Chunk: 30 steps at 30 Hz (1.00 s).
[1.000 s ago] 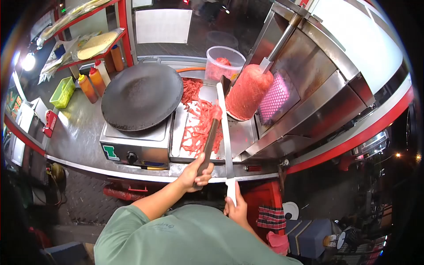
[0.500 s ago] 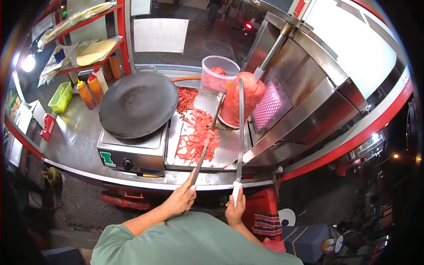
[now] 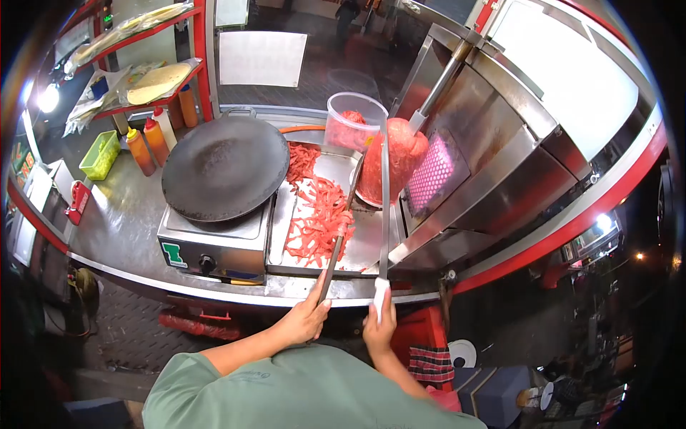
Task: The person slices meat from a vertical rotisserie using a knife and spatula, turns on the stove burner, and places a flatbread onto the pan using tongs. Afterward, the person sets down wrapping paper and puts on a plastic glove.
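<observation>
My right hand (image 3: 379, 325) is closed around the white handle of a long knife (image 3: 386, 207). Its blade points away from me and passes in front of the red meat cone (image 3: 394, 161) on the spit. In my left hand (image 3: 306, 318) is a long narrow metal tool (image 3: 334, 256); I cannot make out its exact kind. Its far part reaches over the steel tray (image 3: 368, 239), with some meat lying against it midway. Sliced red meat strips (image 3: 318, 211) cover much of the tray's left side.
Left of the tray, a dark round griddle (image 3: 225, 168) sits on a gas burner (image 3: 214, 247). A clear bucket (image 3: 355, 121) holding red meat stands behind. Sauce bottles (image 3: 141, 151), a green basket (image 3: 101, 155) and a red shelf (image 3: 153, 96) with flatbreads are farther left. The upright grill (image 3: 493, 136) stands right.
My left hand and the metal tool have shifted slightly right. The knife has moved a little left and forward, its blade now nearer the meat cone's left part.
</observation>
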### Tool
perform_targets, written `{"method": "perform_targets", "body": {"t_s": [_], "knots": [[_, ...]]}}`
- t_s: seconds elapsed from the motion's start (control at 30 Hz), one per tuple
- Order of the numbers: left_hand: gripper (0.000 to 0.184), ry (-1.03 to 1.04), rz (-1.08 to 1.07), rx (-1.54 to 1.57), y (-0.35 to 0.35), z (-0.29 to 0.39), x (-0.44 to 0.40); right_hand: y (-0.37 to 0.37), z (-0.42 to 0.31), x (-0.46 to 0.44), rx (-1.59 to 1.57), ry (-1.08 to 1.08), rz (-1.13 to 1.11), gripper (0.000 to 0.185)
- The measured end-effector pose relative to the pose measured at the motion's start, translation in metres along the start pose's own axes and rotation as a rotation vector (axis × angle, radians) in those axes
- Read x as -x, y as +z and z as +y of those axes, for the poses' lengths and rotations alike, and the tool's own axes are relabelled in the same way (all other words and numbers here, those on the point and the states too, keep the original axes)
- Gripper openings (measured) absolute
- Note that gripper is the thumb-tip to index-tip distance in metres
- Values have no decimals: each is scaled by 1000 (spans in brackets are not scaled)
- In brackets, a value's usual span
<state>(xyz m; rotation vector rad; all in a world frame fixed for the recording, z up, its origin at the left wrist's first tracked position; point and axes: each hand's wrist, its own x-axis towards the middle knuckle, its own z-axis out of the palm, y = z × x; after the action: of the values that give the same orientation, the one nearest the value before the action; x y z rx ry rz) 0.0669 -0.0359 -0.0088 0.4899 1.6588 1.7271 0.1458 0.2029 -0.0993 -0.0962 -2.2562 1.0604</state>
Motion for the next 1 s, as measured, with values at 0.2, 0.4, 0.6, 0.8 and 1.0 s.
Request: {"method": "perform_targets", "body": {"t_s": [0.2, 0.4, 0.6, 0.8, 1.0], "knots": [[76, 6, 38, -43, 5, 6, -11, 5, -16, -29, 128, -143, 60, 59], [77, 17, 58, -70, 6, 6, -20, -9, -7, 14, 157, -65, 22, 56], [77, 47, 71, -60, 11, 13, -31, -1, -27, -41, 196, -42, 15, 53], [79, 70, 72, -87, 1, 9, -43, -25, -7, 47, 232, -44, -3, 55], [79, 62, 85, -46, 8, 13, -49, -5, -30, -51, 229, -50, -17, 57]]}}
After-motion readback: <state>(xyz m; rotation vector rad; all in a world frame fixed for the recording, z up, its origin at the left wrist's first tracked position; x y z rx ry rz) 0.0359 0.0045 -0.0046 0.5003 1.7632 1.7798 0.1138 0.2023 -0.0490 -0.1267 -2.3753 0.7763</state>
